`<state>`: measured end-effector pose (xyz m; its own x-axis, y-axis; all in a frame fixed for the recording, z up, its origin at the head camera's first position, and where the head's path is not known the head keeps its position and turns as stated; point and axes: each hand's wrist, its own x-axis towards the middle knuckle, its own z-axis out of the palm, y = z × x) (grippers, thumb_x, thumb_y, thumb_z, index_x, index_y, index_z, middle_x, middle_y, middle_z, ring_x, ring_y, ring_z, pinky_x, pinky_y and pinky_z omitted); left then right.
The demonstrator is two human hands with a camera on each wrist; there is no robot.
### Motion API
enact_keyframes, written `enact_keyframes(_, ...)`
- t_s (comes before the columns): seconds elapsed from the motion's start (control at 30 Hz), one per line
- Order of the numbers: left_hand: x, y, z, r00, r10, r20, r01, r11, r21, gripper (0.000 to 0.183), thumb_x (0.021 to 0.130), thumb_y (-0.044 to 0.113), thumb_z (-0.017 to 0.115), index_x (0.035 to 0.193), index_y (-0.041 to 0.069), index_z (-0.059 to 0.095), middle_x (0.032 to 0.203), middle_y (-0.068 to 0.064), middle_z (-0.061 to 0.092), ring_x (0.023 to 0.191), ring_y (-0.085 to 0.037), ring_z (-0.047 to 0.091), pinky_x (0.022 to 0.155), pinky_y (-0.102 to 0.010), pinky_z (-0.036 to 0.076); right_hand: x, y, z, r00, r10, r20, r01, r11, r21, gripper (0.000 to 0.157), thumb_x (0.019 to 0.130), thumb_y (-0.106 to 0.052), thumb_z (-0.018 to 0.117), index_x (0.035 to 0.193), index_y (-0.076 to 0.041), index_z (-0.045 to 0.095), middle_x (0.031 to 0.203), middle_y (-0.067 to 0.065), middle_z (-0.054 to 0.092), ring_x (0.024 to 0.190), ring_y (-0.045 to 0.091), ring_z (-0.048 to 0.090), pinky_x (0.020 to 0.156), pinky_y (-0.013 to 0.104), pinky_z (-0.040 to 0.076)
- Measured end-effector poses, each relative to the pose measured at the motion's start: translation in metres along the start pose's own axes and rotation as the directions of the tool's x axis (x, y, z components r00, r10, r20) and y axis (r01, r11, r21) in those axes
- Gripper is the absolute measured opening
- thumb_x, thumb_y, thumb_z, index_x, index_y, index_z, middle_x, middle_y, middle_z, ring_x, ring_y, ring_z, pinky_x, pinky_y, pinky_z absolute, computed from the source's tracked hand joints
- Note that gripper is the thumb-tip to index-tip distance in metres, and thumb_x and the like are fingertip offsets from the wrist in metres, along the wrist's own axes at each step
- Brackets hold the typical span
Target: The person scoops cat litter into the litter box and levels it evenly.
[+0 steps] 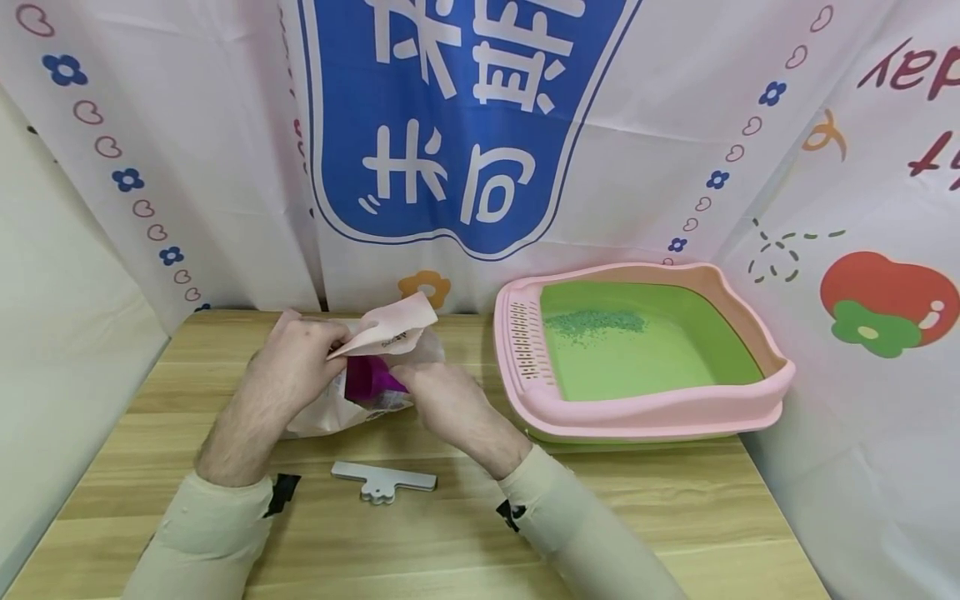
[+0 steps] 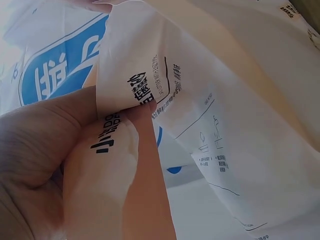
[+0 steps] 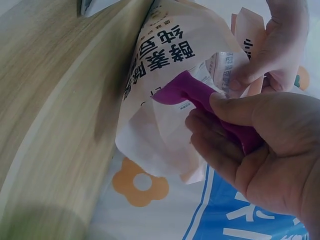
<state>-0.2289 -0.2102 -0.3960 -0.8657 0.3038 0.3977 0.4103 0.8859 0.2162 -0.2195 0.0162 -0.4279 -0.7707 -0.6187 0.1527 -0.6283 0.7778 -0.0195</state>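
On the left of the table lies a pale pink printed bag [image 1: 322, 414], its mouth spread apart. My left hand [image 1: 303, 354] pinches the bag's top edge, with the thumb over the printed flap in the left wrist view [image 2: 117, 145]. A purple scoop [image 3: 182, 92] is in my right hand [image 3: 265, 145], which grips its handle with thumb and curled fingers. The scoop's head sits at the bag's mouth, partly inside it in the head view. What the scoop carries is hidden.
A pink-rimmed green litter box [image 1: 637, 408] stands at the right, with green granules [image 1: 600, 321] on its floor and a slotted ledge on its left side. A white clip [image 1: 382, 479] lies on the wooden table [image 1: 360, 550] in front of the bag. Printed cloth hangs behind.
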Motion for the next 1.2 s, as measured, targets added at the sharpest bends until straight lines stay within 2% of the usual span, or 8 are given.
enact_keyframes(0.23, -0.001, 0.000, -0.001, 0.997, -0.063, 0.044, 0.064, 0.998, -0.022, 0.011, 0.086, 0.006, 0.081, 0.093, 0.015, 0.081, 0.091, -0.009, 0.082, 0.095, -0.043, 0.067, 0.084, -0.056, 0.054, -0.001, 0.003, 0.002, 1.000, -0.020, 0.000, 0.020, 0.998, 0.058, 0.025, 0.096, -0.010, 0.072, 0.115, -0.027, 0.069, 0.104, -0.010, 0.077, 0.086, 0.012, 0.073, 0.064, 0.034, 0.060)
enact_keyframes(0.47, -0.001, -0.001, -0.001, 0.995, -0.087, 0.051, 0.089, 0.996, -0.031, 0.014, 0.087, 0.005, 0.081, 0.098, 0.014, 0.081, 0.093, -0.010, 0.082, 0.095, -0.043, 0.065, 0.080, -0.056, 0.056, -0.002, 0.006, 0.001, 0.997, -0.071, -0.013, 0.072, 0.991, 0.110, 0.031, 0.097, -0.012, 0.073, 0.124, -0.028, 0.070, 0.112, -0.011, 0.077, 0.092, 0.010, 0.073, 0.074, 0.031, 0.062)
enact_keyframes(0.6, 0.000, -0.002, 0.001, 0.997, -0.070, 0.030, 0.071, 0.997, -0.024, 0.014, 0.085, 0.003, 0.081, 0.094, 0.014, 0.081, 0.088, -0.008, 0.082, 0.091, -0.041, 0.068, 0.080, -0.055, 0.056, -0.001, 0.006, 0.002, 0.985, -0.173, -0.018, 0.172, 0.958, 0.230, 0.033, 0.098, -0.013, 0.073, 0.128, -0.027, 0.073, 0.120, -0.010, 0.077, 0.104, 0.005, 0.072, 0.088, 0.024, 0.060)
enact_keyframes(0.67, 0.000, -0.002, 0.002, 0.998, -0.053, 0.014, 0.053, 0.998, -0.016, 0.013, 0.085, 0.002, 0.080, 0.091, 0.014, 0.080, 0.084, -0.006, 0.081, 0.087, -0.039, 0.069, 0.081, -0.055, 0.055, -0.002, 0.005, 0.003, 0.979, -0.206, -0.003, 0.197, 0.935, 0.295, 0.031, 0.100, -0.014, 0.072, 0.129, -0.023, 0.073, 0.124, -0.008, 0.077, 0.108, 0.005, 0.072, 0.094, 0.021, 0.058)
enact_keyframes(0.77, 0.000, -0.002, 0.002, 0.999, -0.042, 0.003, 0.042, 0.999, -0.009, 0.012, 0.085, 0.002, 0.080, 0.089, 0.014, 0.080, 0.082, -0.006, 0.081, 0.085, -0.038, 0.069, 0.081, -0.054, 0.055, -0.002, 0.004, 0.005, 0.981, -0.190, 0.027, 0.169, 0.921, 0.350, 0.030, 0.101, -0.017, 0.071, 0.131, -0.019, 0.073, 0.127, -0.006, 0.077, 0.109, 0.004, 0.072, 0.095, 0.019, 0.058)
enact_keyframes(0.93, -0.001, -0.001, 0.001, 0.996, -0.082, 0.039, 0.082, 0.996, -0.020, 0.012, 0.087, 0.005, 0.081, 0.094, 0.015, 0.081, 0.088, -0.008, 0.082, 0.092, -0.041, 0.065, 0.079, -0.054, 0.055, -0.004, 0.006, 0.005, 0.990, -0.130, 0.059, 0.093, 0.900, 0.426, 0.033, 0.102, -0.021, 0.070, 0.135, -0.019, 0.072, 0.119, -0.006, 0.079, 0.098, 0.000, 0.070, 0.088, 0.016, 0.057)
enact_keyframes(1.07, -0.001, -0.001, -0.002, 0.992, -0.104, 0.066, 0.106, 0.994, -0.025, 0.014, 0.088, 0.006, 0.080, 0.097, 0.016, 0.080, 0.091, -0.008, 0.082, 0.095, -0.043, 0.065, 0.076, -0.055, 0.056, -0.004, 0.010, 0.000, 0.994, -0.096, 0.044, 0.063, 0.875, 0.480, 0.032, 0.103, -0.022, 0.069, 0.134, -0.022, 0.071, 0.115, -0.007, 0.078, 0.088, 0.000, 0.066, 0.082, 0.015, 0.054)
enact_keyframes(1.2, -0.001, -0.002, -0.006, 0.985, -0.147, 0.095, 0.150, 0.988, -0.024, 0.016, 0.089, 0.009, 0.078, 0.102, 0.018, 0.079, 0.095, -0.010, 0.081, 0.098, -0.044, 0.065, 0.064, -0.056, 0.056, -0.003, 0.013, -0.004, 0.997, -0.068, 0.032, 0.042, 0.856, 0.516, 0.031, 0.103, -0.024, 0.069, 0.134, -0.025, 0.071, 0.113, -0.008, 0.077, 0.083, 0.002, 0.065, 0.079, 0.016, 0.053)
